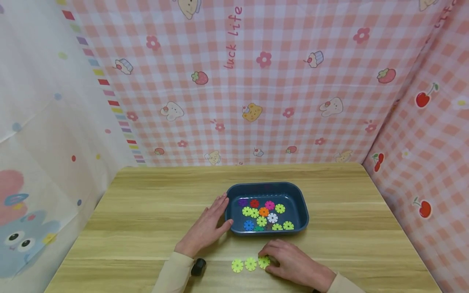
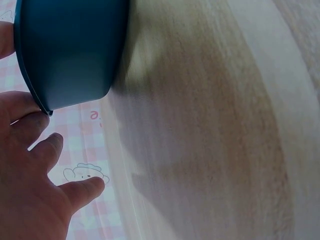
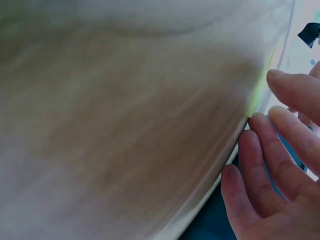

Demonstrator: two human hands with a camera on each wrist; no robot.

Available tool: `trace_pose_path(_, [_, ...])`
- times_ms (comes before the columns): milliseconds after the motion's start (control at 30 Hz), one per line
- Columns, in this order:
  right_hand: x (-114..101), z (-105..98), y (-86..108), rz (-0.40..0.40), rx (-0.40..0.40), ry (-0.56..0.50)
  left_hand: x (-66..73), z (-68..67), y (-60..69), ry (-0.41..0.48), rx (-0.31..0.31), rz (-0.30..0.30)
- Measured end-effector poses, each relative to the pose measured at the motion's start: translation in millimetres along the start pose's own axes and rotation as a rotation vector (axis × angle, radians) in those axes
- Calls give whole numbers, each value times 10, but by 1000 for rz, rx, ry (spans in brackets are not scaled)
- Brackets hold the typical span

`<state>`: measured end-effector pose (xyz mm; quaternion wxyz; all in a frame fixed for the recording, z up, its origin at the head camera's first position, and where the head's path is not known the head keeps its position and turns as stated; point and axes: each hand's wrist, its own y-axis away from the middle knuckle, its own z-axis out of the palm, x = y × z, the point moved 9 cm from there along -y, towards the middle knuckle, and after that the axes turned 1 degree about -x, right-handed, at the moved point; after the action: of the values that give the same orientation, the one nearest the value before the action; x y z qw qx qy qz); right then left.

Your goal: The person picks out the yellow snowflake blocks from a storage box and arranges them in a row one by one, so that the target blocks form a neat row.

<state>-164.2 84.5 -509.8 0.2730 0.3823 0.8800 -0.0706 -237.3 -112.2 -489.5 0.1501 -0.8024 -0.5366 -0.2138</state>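
A dark blue rectangular basin (image 1: 303, 203) sits on the table with several notched plastic snowflake discs (image 1: 264, 211) inside, in mixed colours. Along its left side rests my left hand (image 1: 207, 228), fingers extended and touching the rim, thumb at the front left corner. The left wrist view shows those spread fingers against the basin's edge (image 2: 75, 60). In front of the basin, two yellow-green discs (image 1: 244, 265) lie side by side. A third yellow-green disc (image 1: 264, 262) continues their row at the right; my right hand (image 1: 293, 262) holds it between thumb and fingers.
The wood-grain table (image 1: 146, 203) reaches to a pink checked cloth (image 1: 275, 89) at the back. More patterned cloth hangs on the left and right sides. A black wrist device (image 1: 198, 267) is at my left sleeve.
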Motion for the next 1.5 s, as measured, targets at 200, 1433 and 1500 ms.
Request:
trace_pose_path(200, [-48, -86, 47, 10, -9, -29, -12, 11, 7, -1, -1, -1])
trace_pose_path(1433, [297, -1158, 50, -40, 525, -14, -17, 29, 1, 10, -1, -16])
trace_pose_path(1500, [344, -1149, 5, -12, 505, -3, -20, 32, 1, 8, 0, -16])
